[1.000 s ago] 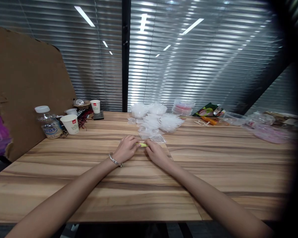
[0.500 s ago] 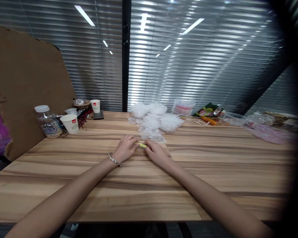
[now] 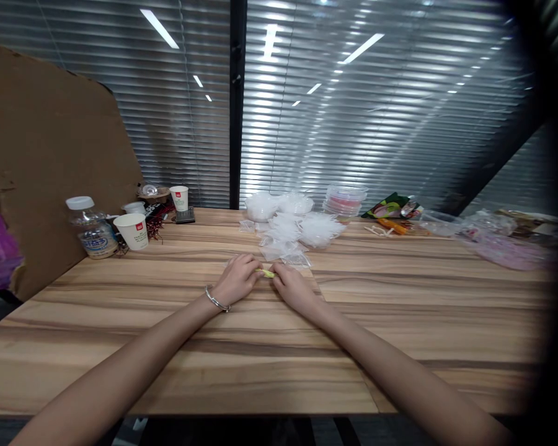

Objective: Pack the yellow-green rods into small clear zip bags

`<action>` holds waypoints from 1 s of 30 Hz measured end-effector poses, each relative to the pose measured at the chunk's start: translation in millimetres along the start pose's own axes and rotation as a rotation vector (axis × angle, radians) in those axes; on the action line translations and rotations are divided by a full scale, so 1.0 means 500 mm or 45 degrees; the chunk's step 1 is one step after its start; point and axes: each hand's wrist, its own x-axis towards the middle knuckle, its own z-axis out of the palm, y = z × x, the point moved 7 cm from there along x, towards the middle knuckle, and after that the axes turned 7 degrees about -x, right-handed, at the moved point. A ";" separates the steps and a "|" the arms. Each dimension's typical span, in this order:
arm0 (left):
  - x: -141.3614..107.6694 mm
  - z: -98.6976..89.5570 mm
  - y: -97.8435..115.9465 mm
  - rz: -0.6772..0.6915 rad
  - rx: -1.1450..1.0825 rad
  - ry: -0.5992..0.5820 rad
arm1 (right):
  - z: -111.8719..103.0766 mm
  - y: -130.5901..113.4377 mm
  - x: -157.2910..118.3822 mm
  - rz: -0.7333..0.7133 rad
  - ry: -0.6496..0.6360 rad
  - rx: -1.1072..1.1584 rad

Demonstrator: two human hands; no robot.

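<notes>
A small, thin yellow-green strip (image 3: pixel 266 272) spans the short gap between my hands, low over the wooden table (image 3: pixel 204 365). Its exact kind is too small to make out. My left hand (image 3: pixel 237 277), with a silver bracelet at the wrist, pinches its left end. The right end is between the closed fingers of my right hand (image 3: pixel 292 286). Just beyond my hands lies a heap of clear plastic bags (image 3: pixel 286 232) with whitish contents, and the nearest bag (image 3: pixel 286 253) lies flat close to my fingertips.
To the left stand a white-lidded jar (image 3: pixel 92 228), a paper cup (image 3: pixel 132 231) and a second cup (image 3: pixel 179 198) by a cardboard panel (image 3: pixel 51 142). Stacked round containers (image 3: pixel 345 201) are at the back. Orange pieces (image 3: pixel 392 227) and a pinkish plastic bag (image 3: pixel 506 248) lie to the right.
My left hand has shifted very slightly right, and less of the yellow-green strip shows between my fingers. My right hand is almost unmoved.
</notes>
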 end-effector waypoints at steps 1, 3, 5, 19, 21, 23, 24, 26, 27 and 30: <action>0.000 -0.001 0.000 -0.004 -0.001 0.000 | 0.000 0.000 0.000 -0.003 -0.002 0.011; 0.001 -0.003 -0.002 -0.014 -0.015 0.004 | -0.003 -0.001 -0.002 -0.002 0.006 0.047; 0.001 -0.006 -0.005 -0.027 -0.044 0.020 | -0.009 -0.005 -0.004 -0.011 0.024 0.091; -0.002 -0.003 -0.036 -0.259 -0.089 0.035 | -0.015 0.000 -0.005 -0.031 0.086 0.199; -0.004 -0.001 -0.042 -0.347 -0.060 0.019 | -0.015 -0.001 -0.006 -0.033 0.091 0.199; -0.006 0.002 -0.044 -0.390 -0.039 -0.013 | -0.017 -0.002 -0.005 -0.030 0.102 0.207; -0.007 0.003 -0.045 -0.404 -0.033 -0.024 | -0.018 -0.003 -0.005 -0.028 0.108 0.212; -0.009 0.006 -0.049 -0.425 -0.029 -0.038 | -0.021 -0.003 -0.005 -0.023 0.124 0.221; -0.010 0.007 -0.052 -0.434 -0.027 -0.044 | -0.022 -0.003 -0.005 -0.020 0.130 0.223; -0.010 0.012 -0.057 -0.434 -0.030 -0.064 | -0.028 -0.002 -0.006 0.000 0.152 0.224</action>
